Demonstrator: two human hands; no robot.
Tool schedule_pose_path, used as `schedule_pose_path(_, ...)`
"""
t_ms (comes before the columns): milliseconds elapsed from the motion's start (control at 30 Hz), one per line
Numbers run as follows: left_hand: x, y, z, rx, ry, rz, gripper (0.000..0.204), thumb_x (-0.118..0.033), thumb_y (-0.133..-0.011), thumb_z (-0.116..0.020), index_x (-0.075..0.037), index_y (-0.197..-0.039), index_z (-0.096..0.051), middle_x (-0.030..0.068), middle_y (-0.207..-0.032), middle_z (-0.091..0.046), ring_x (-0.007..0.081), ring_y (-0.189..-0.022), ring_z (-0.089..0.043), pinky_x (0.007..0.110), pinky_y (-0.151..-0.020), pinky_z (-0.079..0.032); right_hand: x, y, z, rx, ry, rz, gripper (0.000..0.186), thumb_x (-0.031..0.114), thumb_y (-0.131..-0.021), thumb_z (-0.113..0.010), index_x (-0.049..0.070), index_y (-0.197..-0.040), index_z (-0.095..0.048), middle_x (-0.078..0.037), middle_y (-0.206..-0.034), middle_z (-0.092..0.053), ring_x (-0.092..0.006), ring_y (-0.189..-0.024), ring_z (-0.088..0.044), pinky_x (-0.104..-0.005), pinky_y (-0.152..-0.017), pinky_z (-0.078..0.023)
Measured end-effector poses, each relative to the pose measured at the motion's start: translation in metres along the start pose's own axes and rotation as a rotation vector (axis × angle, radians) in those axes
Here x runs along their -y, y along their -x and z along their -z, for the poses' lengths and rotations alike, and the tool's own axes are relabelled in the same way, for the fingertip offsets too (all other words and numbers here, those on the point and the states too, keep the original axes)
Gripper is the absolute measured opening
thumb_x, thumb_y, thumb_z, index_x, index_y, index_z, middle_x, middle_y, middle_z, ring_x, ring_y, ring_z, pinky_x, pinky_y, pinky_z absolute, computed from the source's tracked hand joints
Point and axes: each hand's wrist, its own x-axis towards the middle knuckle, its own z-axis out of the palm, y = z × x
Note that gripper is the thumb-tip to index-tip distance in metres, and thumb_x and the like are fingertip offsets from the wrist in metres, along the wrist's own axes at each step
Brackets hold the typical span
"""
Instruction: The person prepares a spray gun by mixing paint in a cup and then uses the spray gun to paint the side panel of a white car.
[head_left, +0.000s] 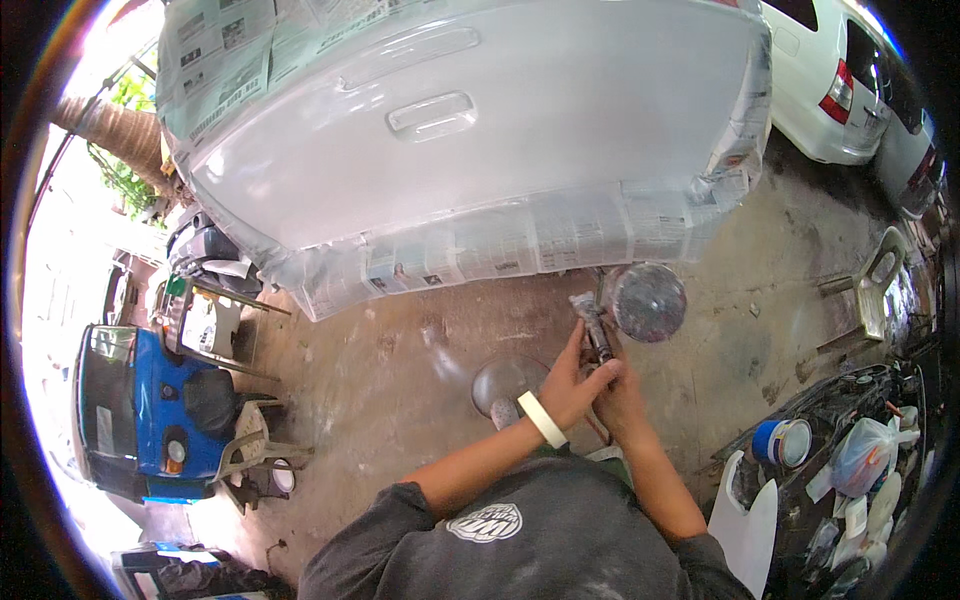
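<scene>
I am holding the spray gun in front of my body, and its round, stained cup is sitting on the right side of it. My grip is closing on the gun from both sides: the right hand is wrapping the lower part, and the left hand is pressing on it with the thumb crossing toward the right hand. Which finger is resting on the trigger, I cannot tell.

For doing this well, in my judgement, I should be steadying the gun with the right hand and be making only small turns with the left. I should be minding the cup too, because a strong tilt could be spilling what may be inside.

Beyond the gun, the pale grey panel is standing, with newspaper covering its lower border. The cup is appearing near this paper; a careful person would be giving it room, so nothing is rubbing there.

Under my left forearm, a round grey object is standing on the floor. Farther out, a plastic chair is standing at right, and a blue vehicle is waiting at left.
</scene>
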Motion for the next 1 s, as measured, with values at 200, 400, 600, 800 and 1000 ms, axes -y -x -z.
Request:
schedule_pose_path(200, -0.023, 0.02, 0.144, -0.108, -0.352, -0.128, 0.069, -0.026, -0.092, -0.065, 0.003, -0.147, -0.033, 0.0226, -0.129, -0.053, 0.0307, -0.113, -0.055, 0.039, -0.1, -0.043, 0.027, -0.076, -0.095, 0.033, 0.024, 0.106, 0.055, 0.012, -0.091, -0.062, 0.008, -0.143, -0.046, -0.022, -0.128, -0.059, -0.0354, -0.115, -0.061, -0.0395, -0.095, -0.048)
schedule_pose_path(400, 0.011, 0.062, 0.271, -0.09, -0.541, 0.156, 0.046, -0.019, -0.096, -0.059, 0.002, -0.135, -0.05, 0.0209, -0.125, -0.061, 0.0276, -0.111, -0.061, 0.037, -0.093, -0.049, 0.06, -0.162, -0.19, -0.222, 0.164, 0.272, 0.05, 0.027, -0.093, -0.065, 0.002, -0.135, -0.052, -0.024, -0.116, -0.064, -0.0405, -0.106, -0.064, -0.0417, -0.086, -0.051)
schedule_pose_path(600, 0.009, 0.073, 0.309, -0.041, -0.511, 0.192, 0.04, -0.022, -0.096, -0.06, 0.004, -0.126, -0.058, 0.0207, -0.116, -0.066, 0.0281, -0.104, -0.065, 0.038, -0.09, -0.05, 0.071, -0.221, -0.25, -0.292, 0.017, 0.371, 0.047, 0.025, -0.093, -0.066, -0.002, -0.131, -0.055, -0.026, -0.12, -0.063, -0.0393, -0.112, -0.062, -0.0405, -0.09, -0.05)
schedule_pose_path(800, 0.003, 0.066, 0.32, 0.053, -0.499, 0.195, 0.037, -0.018, -0.095, -0.061, 0.002, -0.125, -0.06, 0.0207, -0.116, -0.065, 0.0269, -0.104, -0.065, 0.035, -0.09, -0.051, 0.063, -0.262, -0.281, -0.286, -0.017, 0.405, 0.049, 0.028, -0.092, -0.067, -0.002, -0.129, -0.055, -0.026, -0.119, -0.062, -0.0396, -0.11, -0.062, -0.0415, -0.089, -0.05)
schedule_pose_path(1000, 0.017, 0.055, 0.324, 0.207, -0.565, 0.16, 0.038, -0.016, -0.096, -0.059, 0.0, -0.13, -0.056, 0.0191, -0.116, -0.064, 0.0265, -0.105, -0.064, 0.036, -0.09, -0.052, 0.045, -0.257, -0.269, -0.613, 0.213, 0.372, 0.047, 0.023, -0.095, -0.062, 0.001, -0.135, -0.049, -0.023, -0.116, -0.062, -0.0309, -0.09, -0.067, -0.0376, -0.075, -0.054)
